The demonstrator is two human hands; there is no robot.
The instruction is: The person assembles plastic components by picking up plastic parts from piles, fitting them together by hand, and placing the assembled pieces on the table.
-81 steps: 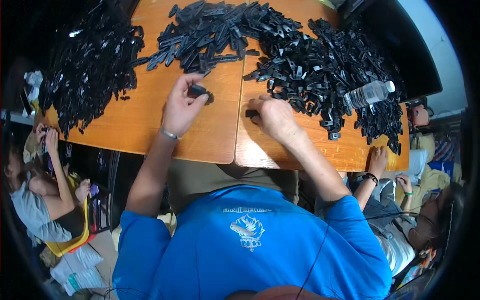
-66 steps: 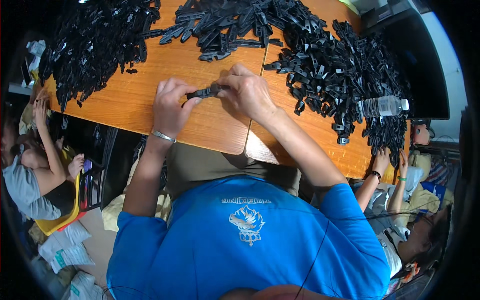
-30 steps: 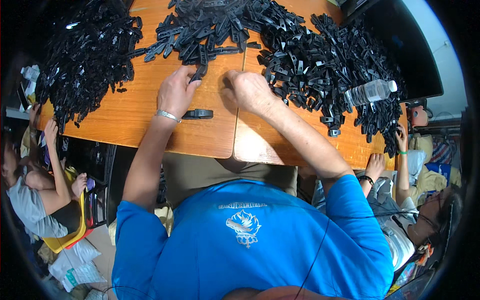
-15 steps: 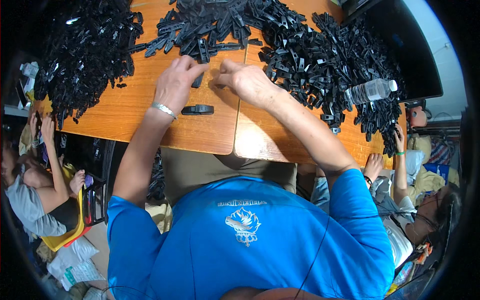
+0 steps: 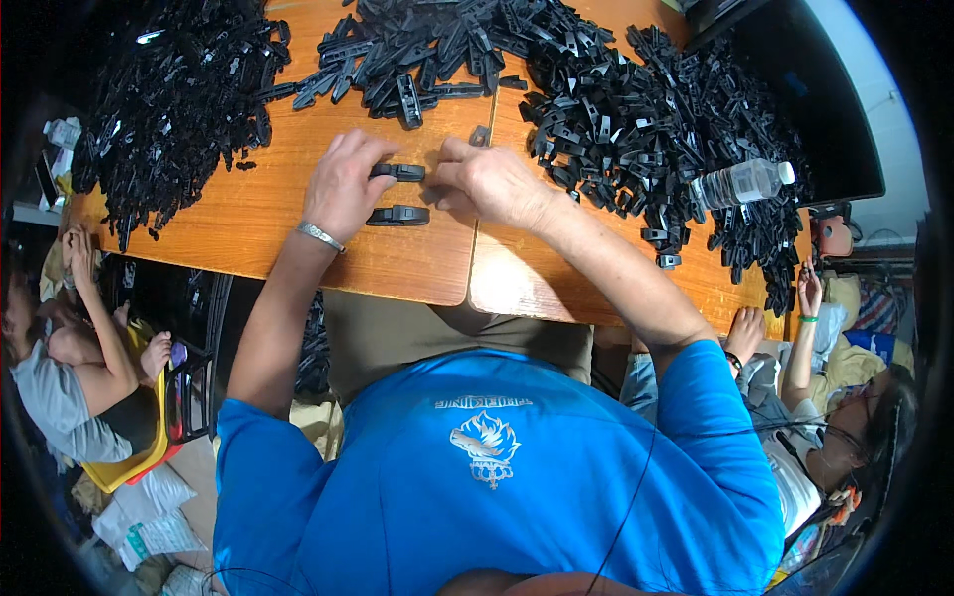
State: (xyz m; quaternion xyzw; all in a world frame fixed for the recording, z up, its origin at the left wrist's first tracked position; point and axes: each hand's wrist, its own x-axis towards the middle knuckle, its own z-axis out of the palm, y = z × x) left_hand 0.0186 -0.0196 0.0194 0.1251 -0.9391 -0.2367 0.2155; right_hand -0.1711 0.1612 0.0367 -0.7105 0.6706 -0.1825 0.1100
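Observation:
My left hand (image 5: 340,184) pinches the left end of a black plastic clip-like piece (image 5: 404,172), held level just over the wooden table. Close to that piece's right end is my right hand (image 5: 489,183), its fingers curled together; whatever they hold, if anything, is hidden. A second, similar black clip-like piece (image 5: 398,216) lies on the table just nearer to me, parallel to the first. Beyond my right knuckles rests a small dark part (image 5: 480,135).
Heaps of black plastic parts cover the table's left (image 5: 179,119), far middle (image 5: 427,45) and right (image 5: 616,109). A clear plastic bottle (image 5: 740,184) lies on the right heap. People sit at both sides, with another person's hand (image 5: 745,328) at the right table edge.
The piece by my left hand has turned from pointing away to lying crosswise and come nearer. Both hands have drawn slightly toward me. A neighbour's hand at the right has moved off the heap.

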